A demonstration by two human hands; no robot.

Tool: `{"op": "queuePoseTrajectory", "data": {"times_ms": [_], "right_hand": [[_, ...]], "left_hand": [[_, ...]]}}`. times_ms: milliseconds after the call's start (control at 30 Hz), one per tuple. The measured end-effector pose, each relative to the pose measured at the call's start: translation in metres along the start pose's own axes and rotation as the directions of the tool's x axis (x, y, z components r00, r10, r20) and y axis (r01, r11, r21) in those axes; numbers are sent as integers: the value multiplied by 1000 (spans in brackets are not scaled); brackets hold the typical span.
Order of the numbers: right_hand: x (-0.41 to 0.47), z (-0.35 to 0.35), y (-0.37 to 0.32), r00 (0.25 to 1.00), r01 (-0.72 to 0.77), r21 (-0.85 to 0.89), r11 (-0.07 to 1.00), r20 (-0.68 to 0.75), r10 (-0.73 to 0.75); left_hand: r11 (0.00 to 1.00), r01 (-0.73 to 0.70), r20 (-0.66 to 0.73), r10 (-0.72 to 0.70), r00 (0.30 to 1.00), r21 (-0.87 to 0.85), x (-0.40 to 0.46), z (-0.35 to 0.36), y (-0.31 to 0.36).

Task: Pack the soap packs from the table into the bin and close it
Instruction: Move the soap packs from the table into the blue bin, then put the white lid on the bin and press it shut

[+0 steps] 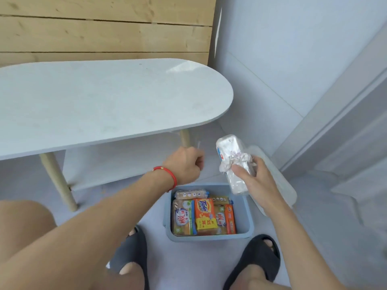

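Observation:
A blue-grey bin (248, 216) stands open on the floor between my feet, holding several soap packs (204, 214) in orange, green and brown wrappers. My right hand (254, 176) grips a white soap pack (232, 162) in clear wrap, held tilted above the bin's far right corner. My left hand (185, 165), with a red string on the wrist, hovers above the bin's far left side with its fingers curled in, and nothing shows in it. The bin's translucent lid (280, 185) leans behind my right hand, partly hidden by it.
A white oval table (100, 101) with pale wooden legs (58, 178) stands to the left and behind the bin, in front of a wooden slat wall. My feet in dark slippers (259, 260) flank the bin. A grey door frame (335, 122) runs along the right.

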State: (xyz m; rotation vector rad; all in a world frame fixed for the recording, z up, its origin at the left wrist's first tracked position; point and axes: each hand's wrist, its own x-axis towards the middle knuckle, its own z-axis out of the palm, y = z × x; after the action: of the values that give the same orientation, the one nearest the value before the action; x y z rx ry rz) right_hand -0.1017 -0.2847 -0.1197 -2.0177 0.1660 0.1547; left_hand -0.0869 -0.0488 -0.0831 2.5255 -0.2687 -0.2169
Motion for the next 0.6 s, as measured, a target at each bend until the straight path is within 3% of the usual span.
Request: {"op": "queuePoseTrajectory", "data": {"times_ms": [100, 200, 333, 433, 500, 600], "right_hand": [[-10, 15, 59, 989, -146, -184, 972, -21, 145], [-15, 47, 102, 967, -257, -481, 838, -126, 224], [-24, 91, 123, 952, -299, -660, 689, -257, 166], [-23, 112, 130, 955, -295, -747, 596, -248, 162], [-22, 112, 133, 961, -270, -754, 599, -251, 118], [-3, 85, 132, 935, -231, -675, 700, -353, -32]], "left_hand": [[993, 74, 125, -85, 989, 91, -8, 57, -22], [976, 128, 129, -152, 980, 176, -14, 91, -42], [953, 186, 84, -212, 974, 239, -19, 111, -62], [940, 208, 56, -231, 971, 270, -25, 122, -75], [940, 184, 73, -212, 974, 287, -29, 130, -82], [954, 182, 145, -220, 965, 240, -33, 140, -93]]}}
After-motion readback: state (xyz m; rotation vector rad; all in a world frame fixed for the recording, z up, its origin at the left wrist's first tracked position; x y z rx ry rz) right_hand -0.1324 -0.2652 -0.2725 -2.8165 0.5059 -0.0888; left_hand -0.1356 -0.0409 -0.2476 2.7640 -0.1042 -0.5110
